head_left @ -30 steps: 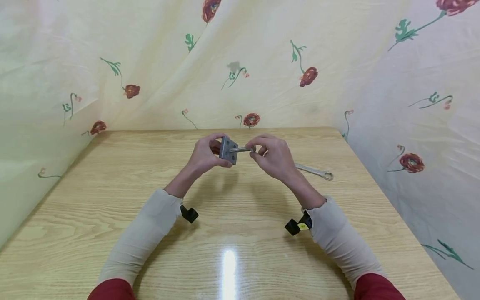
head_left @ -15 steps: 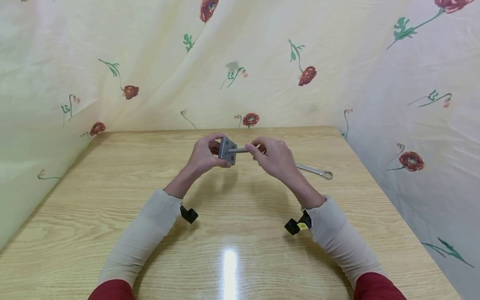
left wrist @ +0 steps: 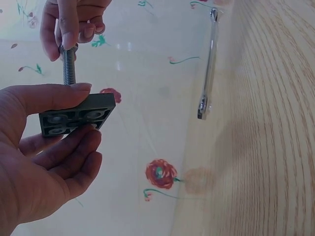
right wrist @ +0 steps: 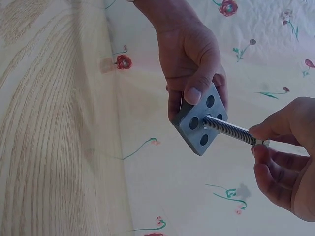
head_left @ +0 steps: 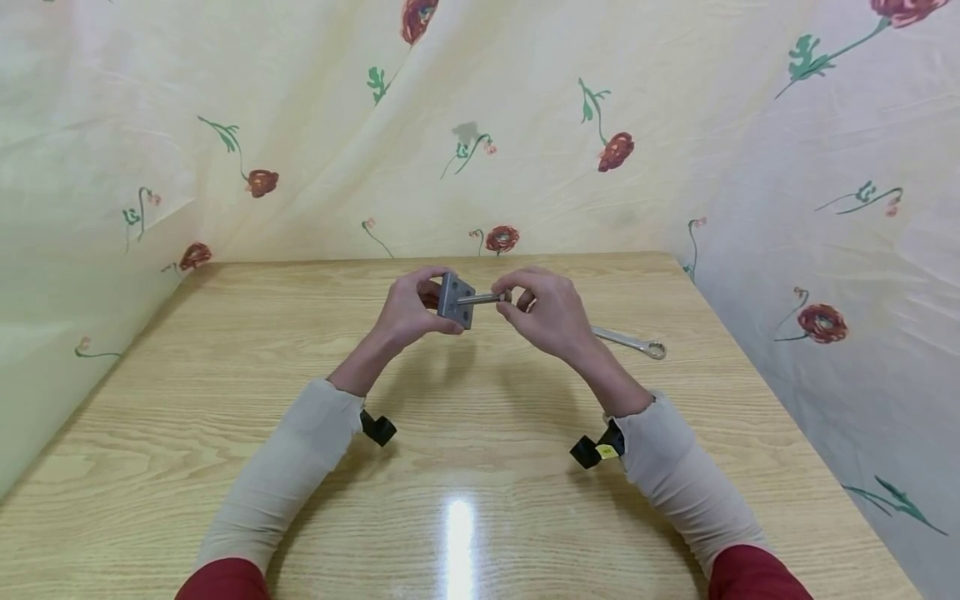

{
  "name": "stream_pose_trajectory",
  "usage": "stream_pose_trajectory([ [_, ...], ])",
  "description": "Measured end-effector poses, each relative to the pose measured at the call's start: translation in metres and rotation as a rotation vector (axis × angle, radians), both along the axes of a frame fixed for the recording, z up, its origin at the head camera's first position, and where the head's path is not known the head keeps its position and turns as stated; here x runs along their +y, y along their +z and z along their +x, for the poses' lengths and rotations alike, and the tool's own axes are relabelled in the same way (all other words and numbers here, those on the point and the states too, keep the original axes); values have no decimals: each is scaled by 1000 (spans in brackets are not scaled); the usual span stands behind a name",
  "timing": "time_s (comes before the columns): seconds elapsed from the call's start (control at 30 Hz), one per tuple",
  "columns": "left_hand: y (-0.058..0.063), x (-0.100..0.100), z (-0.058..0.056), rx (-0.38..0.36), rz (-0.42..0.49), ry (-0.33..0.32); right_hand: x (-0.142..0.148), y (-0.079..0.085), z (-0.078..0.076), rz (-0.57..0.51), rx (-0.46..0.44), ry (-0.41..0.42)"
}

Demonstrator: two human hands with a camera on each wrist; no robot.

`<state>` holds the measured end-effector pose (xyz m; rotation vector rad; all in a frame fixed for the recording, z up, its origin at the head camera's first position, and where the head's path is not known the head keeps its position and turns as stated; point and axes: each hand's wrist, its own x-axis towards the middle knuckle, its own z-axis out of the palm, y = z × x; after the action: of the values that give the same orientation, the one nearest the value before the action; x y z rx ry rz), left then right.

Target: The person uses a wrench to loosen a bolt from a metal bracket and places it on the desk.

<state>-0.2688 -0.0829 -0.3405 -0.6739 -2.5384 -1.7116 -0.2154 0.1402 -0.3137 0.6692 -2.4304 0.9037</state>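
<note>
My left hand [head_left: 408, 308] holds a square grey metal plate [head_left: 456, 302] by its edges, raised over the table. In the right wrist view, round holes show near the corners of the plate [right wrist: 199, 131]. A long threaded bolt [right wrist: 231, 131] sits in its middle hole and sticks out toward the right. The thumb and fingertips of my right hand [head_left: 547, 308] pinch the bolt at its head end. From the left wrist view, the plate's underside [left wrist: 78, 117] is recessed, and the bolt's thread [left wrist: 69, 69] rises above the other face.
A combination wrench [head_left: 630, 342] lies on the wooden table [head_left: 480, 433] just right of my right hand. Flower-printed cloth [head_left: 315, 125] hangs behind the table and along both sides. Small black cameras [head_left: 585, 452] are strapped at both wrists.
My right thumb rolled forward over the bolt half a second ago and is now back, with the bolt's head end showing again. The left hand and plate stay almost still.
</note>
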Motion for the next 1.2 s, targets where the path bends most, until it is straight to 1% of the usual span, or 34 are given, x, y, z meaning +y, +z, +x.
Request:
stream_pose_trajectory([
  [0.1, 0, 0, 0, 7, 5, -4, 0, 0, 0, 11, 11, 6],
  [0.23, -1, 0, 0, 11, 2, 0, 1, 1, 0, 38, -34, -7],
  [0.4, -1, 0, 0, 9, 4, 3, 0, 3, 0, 51, -139, -90],
  [0.47, -1, 0, 0, 11, 6, 2, 0, 4, 1, 49, -167, -115],
  [0.53, -1, 0, 0, 15, 9, -3, -1, 4, 1, 47, -176, -125],
  [0.63, -1, 0, 0, 17, 7, -6, -2, 4, 2, 41, -158, -109],
  [0.87, 1, 0, 0, 14, 7, 2, 0, 2, 0, 13, -53, -27],
  [1.07, 1, 0, 0, 2, 20, -6, 0, 0, -1, 10, 15, 9],
  [1.13, 0, 0, 0, -1, 24, -6, 0, 0, -2, 16, 22, 15],
  [1.2, 0, 0, 0, 2, 20, -5, 0, 1, -1, 25, 8, 18],
])
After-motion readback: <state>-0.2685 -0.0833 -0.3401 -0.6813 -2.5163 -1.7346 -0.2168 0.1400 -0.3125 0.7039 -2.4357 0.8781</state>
